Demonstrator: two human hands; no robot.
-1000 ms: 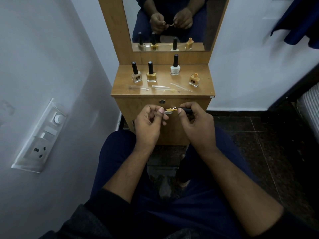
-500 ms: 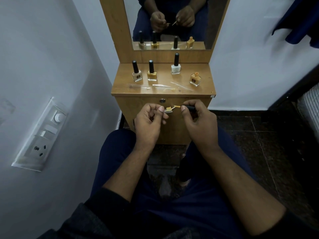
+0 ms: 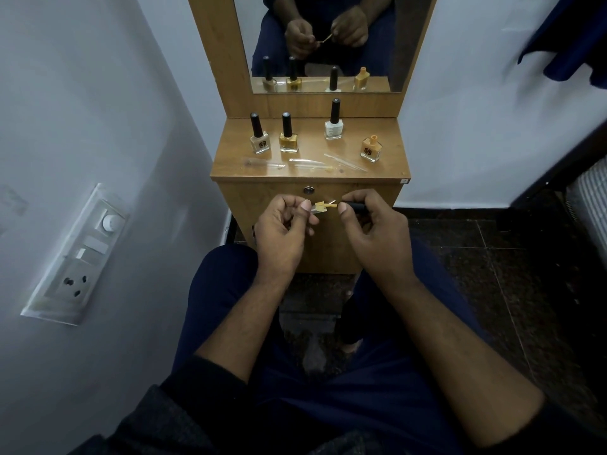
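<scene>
Painting of a false nail looks to be the step in hand: in front of the wooden cabinet [image 3: 387, 169], just below its front edge, the left hand [image 3: 282, 233] pinches a clear nail tip [image 3: 320, 208] partly coated in yellow, while the right hand [image 3: 377, 234] grips the black brush cap [image 3: 356, 206] with the bristles at the tip. Next, I judge, comes a light, steady stroke over the bare part. 3 capped bottles [image 3: 288, 139] along the back edge hold beige, gold and white polish, and 1 open bottle [image 3: 371, 150] of orange polish stands by the right edge
</scene>
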